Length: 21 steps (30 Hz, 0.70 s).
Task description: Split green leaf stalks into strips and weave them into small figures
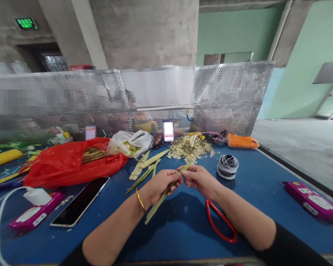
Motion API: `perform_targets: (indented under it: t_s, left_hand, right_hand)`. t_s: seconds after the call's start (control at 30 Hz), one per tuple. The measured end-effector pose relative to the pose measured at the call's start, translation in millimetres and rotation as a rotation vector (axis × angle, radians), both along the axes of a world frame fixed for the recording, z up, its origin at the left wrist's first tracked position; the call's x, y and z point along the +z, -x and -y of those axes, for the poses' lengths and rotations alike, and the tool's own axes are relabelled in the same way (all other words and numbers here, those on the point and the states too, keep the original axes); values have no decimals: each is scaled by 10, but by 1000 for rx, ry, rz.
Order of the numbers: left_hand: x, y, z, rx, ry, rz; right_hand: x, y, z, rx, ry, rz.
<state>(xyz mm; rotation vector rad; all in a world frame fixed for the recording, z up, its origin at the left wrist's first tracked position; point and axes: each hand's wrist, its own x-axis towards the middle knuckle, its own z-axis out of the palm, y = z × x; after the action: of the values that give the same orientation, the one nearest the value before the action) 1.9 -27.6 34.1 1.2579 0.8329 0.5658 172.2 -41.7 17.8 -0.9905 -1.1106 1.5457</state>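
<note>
Both my hands meet above the blue table, gripping one long, pale green strip of dried leaf (158,207). My left hand (164,183) is wrapped round its middle, and the lower end sticks out under the wrist with the gold bangle. With fingertips pinched, my right hand (198,179) holds the strip near its upper end. Under my right forearm lie red-handled scissors (220,223), their blades hidden. Beyond my left hand are several loose leaf strips (147,166). A spool of white cord (227,167) stands past my right hand.
Leaf scraps (191,148) are heaped ahead. At left lie a red plastic bag (55,162), a white bag (131,142), a black phone (81,201) and a purple power strip (36,214). Another purple power strip (312,201) lies right. A perforated metal screen (161,87) closes the back.
</note>
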Motion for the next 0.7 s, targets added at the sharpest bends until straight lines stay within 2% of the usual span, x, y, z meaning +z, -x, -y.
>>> perform_targets:
  t_s: [0.1, 0.2, 0.43, 0.7]
  left_hand:
    - [-118, -32, -5, -1, 22, -15]
    - [-191, -48, 8, -21, 48, -34]
    - [-181, -14, 22, -48, 175, 35]
    - [-177, -24, 11, 5, 178, 58]
  right_hand:
    - [-150, 17, 0, -61, -11, -43]
    - [-183, -11, 39, -106, -26, 34]
    - [-90, 34, 130, -125, -84, 144]
    - [-126, 39, 122, -97, -123, 140]
